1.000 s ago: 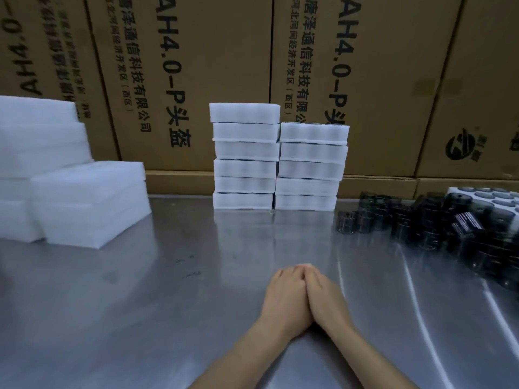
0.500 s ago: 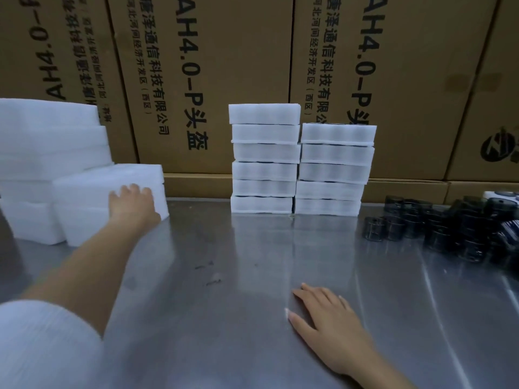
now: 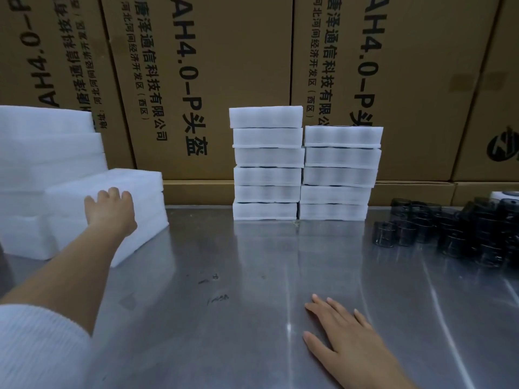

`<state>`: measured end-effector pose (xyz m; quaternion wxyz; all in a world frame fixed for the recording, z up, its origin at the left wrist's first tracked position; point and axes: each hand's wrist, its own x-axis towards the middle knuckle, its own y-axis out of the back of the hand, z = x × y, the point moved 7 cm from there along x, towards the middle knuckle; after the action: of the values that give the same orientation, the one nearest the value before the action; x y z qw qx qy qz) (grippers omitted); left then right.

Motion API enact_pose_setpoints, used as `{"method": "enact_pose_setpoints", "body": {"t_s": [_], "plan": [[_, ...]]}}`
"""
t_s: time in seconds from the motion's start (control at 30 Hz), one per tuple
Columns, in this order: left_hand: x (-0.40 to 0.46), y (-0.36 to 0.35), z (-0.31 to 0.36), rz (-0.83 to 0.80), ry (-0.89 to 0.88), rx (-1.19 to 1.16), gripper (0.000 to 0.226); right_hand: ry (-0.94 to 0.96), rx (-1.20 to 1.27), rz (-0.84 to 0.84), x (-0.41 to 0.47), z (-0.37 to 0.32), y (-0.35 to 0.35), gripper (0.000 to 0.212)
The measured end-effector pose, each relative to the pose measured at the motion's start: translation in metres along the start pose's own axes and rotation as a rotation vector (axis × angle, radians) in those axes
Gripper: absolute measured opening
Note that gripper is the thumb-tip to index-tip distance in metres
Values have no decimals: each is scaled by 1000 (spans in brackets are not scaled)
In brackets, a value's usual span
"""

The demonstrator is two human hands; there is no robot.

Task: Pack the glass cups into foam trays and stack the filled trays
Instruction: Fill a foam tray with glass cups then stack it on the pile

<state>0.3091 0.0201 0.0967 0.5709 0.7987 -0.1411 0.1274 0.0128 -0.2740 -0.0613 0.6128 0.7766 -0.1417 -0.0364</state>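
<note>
My left hand [image 3: 111, 210] reaches far left and lies on the near stack of empty white foam trays [image 3: 140, 192], fingers curled over its top edge. My right hand [image 3: 341, 335] rests flat on the steel table [image 3: 224, 318], fingers spread, holding nothing. A heap of dark glass cups [image 3: 455, 234] sits at the right. Two stacks of filled foam trays [image 3: 303, 169] stand side by side at the back centre; the left stack is one tray taller.
More empty foam trays [image 3: 47, 153] are piled higher at the far left. Large cardboard boxes [image 3: 224, 66] form a wall behind the table. A partly seen foam tray with cups [image 3: 505, 195] peeks in at the right edge.
My hands were pressed together at the front centre. The left one has gone out to the foam stack at the left, and the right one has spread flat on the table.
</note>
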Motion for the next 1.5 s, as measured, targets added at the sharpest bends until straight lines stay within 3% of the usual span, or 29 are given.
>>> {"method": "enact_pose_setpoints", "body": {"t_s": [0.17,0.33,0.5,0.57,0.67,0.77,0.9,1.1,1.2,1.27,1.33,1.4,1.5], "plan": [[-2,8,3,235,-71,84,20,0,24,-4,-2,-2,3,51],[-14,7,1,277,-153,176,17,-3,38,-9,-4,-1,4,51],[-54,43,28,540,-348,-95,9,-3,52,28,-6,1,6,52],[-85,59,47,625,-459,-193,18,-14,67,48,-4,3,8,55],[-140,73,84,620,-615,-321,22,-137,502,212,-3,19,24,49],[-201,80,119,616,-775,-485,23,-307,1096,549,-14,57,43,29],[-272,92,139,612,-945,-684,5,-446,1284,736,-36,119,59,33],[-332,98,152,339,-1185,-925,18,-490,1298,721,-73,187,78,38],[-334,94,164,74,-1135,-1118,32,-477,1299,660,-78,190,80,43],[-324,96,169,-63,-1007,-1398,33,-461,1323,621,-75,185,80,46],[-301,89,170,-185,-704,-1729,28,-444,1360,572,-72,180,80,50],[-287,74,184,-425,-373,-1984,37,-438,1421,503,-70,177,78,54],[-282,63,217,-760,-89,-2278,41,-466,1562,420,-71,173,68,55]]}}
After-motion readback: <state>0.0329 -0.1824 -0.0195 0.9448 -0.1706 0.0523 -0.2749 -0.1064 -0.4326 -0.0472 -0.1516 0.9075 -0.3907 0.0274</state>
